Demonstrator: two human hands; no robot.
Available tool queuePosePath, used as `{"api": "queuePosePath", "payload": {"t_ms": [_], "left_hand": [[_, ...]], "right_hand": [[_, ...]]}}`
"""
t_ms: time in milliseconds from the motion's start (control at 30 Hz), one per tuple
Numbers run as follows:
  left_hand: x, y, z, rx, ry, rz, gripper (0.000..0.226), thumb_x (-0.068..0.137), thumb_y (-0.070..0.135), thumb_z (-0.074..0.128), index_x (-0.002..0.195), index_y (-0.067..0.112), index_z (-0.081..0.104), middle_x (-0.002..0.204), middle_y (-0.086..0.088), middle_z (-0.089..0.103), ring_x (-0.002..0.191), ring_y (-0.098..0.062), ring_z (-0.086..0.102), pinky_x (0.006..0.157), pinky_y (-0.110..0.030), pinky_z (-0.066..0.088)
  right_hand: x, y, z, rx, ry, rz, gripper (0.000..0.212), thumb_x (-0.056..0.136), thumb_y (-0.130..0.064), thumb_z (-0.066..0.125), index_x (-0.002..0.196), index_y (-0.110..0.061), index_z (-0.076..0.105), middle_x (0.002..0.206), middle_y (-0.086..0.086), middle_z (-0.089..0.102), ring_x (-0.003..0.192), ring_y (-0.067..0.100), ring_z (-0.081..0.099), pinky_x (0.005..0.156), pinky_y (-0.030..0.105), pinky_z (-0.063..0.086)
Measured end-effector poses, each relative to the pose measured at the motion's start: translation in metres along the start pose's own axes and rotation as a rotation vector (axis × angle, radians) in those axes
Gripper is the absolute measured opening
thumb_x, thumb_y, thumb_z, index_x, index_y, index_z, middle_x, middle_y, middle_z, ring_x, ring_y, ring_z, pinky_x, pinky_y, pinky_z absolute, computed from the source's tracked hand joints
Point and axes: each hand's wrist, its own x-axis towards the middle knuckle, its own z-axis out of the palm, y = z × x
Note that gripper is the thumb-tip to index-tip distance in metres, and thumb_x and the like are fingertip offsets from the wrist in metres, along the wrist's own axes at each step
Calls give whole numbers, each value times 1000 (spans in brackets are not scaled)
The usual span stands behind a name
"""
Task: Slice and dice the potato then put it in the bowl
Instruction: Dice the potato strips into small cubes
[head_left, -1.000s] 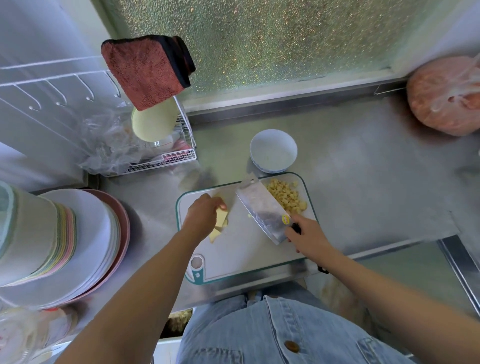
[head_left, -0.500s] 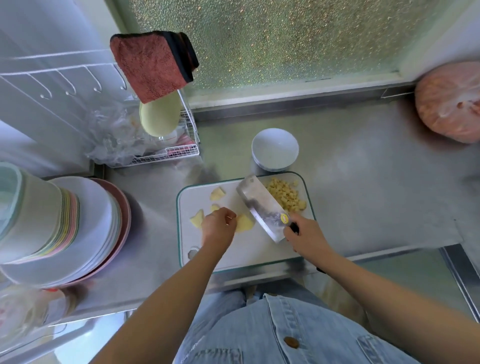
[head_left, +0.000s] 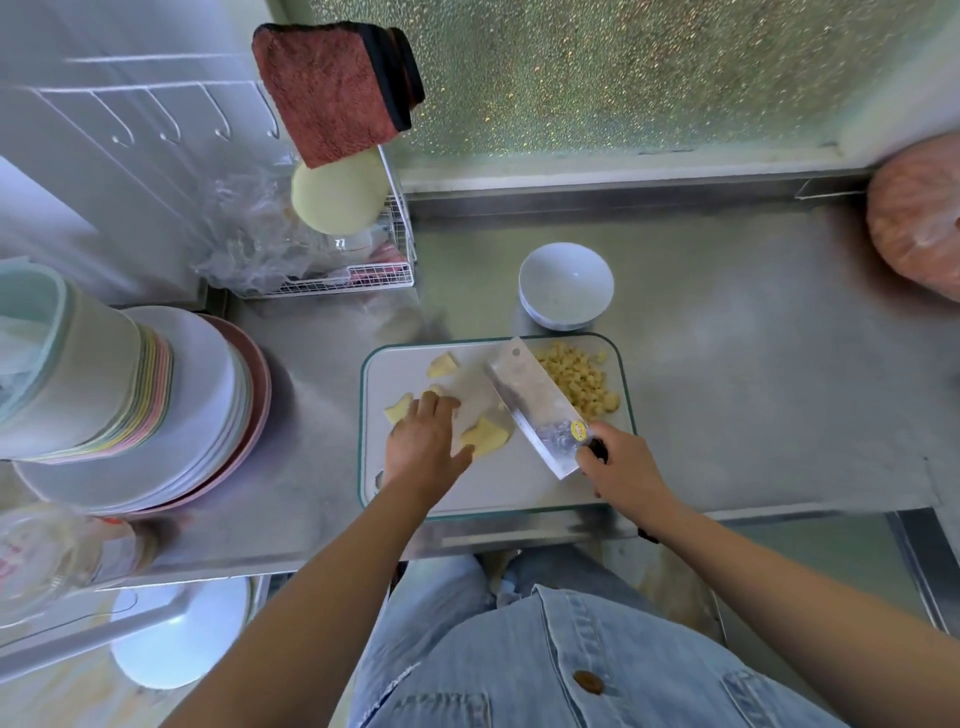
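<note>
Denim shirt (head_left: 571, 670) nearest. L hand (head_left: 423, 441) is palm-down over the cutting board (head_left: 498, 491), fingers loose & spread, gripping nothing, tips at a small potato bit. R hand (head_left: 623, 467) is wrapped round the knife (head_left: 530, 402) handle, blade slanting across mid-board. Potato chunks (head_left: 485, 436) lie left of the blade, one just beside the L thumb. Diced potato (head_left: 582, 384) is piled at the board's far right corner. Bowl (head_left: 566, 286) stands just beyond the board on the steel counter (head_left: 753, 389)

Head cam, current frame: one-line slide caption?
Right hand grips cleaver over cutting board beside diced potato; left hand rests among larger potato chunks; empty white bowl behind.
</note>
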Motion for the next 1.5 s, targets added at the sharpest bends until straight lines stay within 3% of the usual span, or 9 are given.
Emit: {"api": "queuePosePath", "payload": {"t_ms": [100,233,533,733,900,1000,1133,1367,1500], "left_hand": [[1,-24,-9,-149,130,-134,40,84,26,66,121,15,56,111,-6,57,107,-25,53,73,-38,49],[-3,-43,-4,-67,4,-142,32,85,32,69,115,21,62,113,-2,55,106,-21,54,77,-34,49],[6,-46,-9,-283,-8,-282,4,86,28,65,83,27,63,87,7,64,79,-14,62,68,-25,52],[23,-34,-17,-486,107,-479,9,85,24,66,93,20,66,83,5,67,82,-19,64,61,-22,45],[21,-27,-15,-180,179,-240,30,83,30,68,108,16,59,107,-7,55,98,-27,55,67,-35,47],[10,-7,-8,-113,26,23,38,80,43,71,105,16,61,110,-4,55,104,-25,53,74,-34,46],[4,14,5,85,-110,27,51,84,55,61,123,22,52,123,0,49,115,-19,46,87,-30,46],[11,0,2,-11,16,40,35,84,32,65,115,17,57,118,-2,53,110,-25,49,79,-34,44],[30,-17,-6,229,5,29,47,88,5,54,131,24,52,142,2,45,126,-23,38,96,-31,35]], "right_hand": [[2,-2,3,7,25,4,17,84,-12,54,70,-7,47,60,13,48,51,22,47,54,35,42],[5,-4,8,16,8,21,18,85,-12,54,68,-8,46,58,9,47,50,27,51,53,43,47],[8,-7,11,-11,-7,33,17,86,-13,54,74,-1,49,67,21,55,53,35,56,53,43,49],[9,-11,10,38,-11,50,16,85,-9,53,75,2,47,65,18,48,50,19,44,48,37,50],[7,-9,7,38,-9,45,16,86,-9,52,75,1,48,65,16,47,53,21,44,43,25,47],[6,-6,7,10,-10,34,15,87,-11,53,75,-2,49,61,8,47,49,23,49,49,36,47],[2,1,9,-43,-6,6,23,84,-14,54,65,-13,40,59,5,44,53,24,45,56,43,46],[-2,1,6,-38,11,-20,37,84,-11,53,60,-23,28,55,-2,36,53,20,37,54,32,32],[0,3,7,-20,23,-5,34,83,-12,53,61,-20,29,56,0,39,53,21,39,55,31,32]]}}
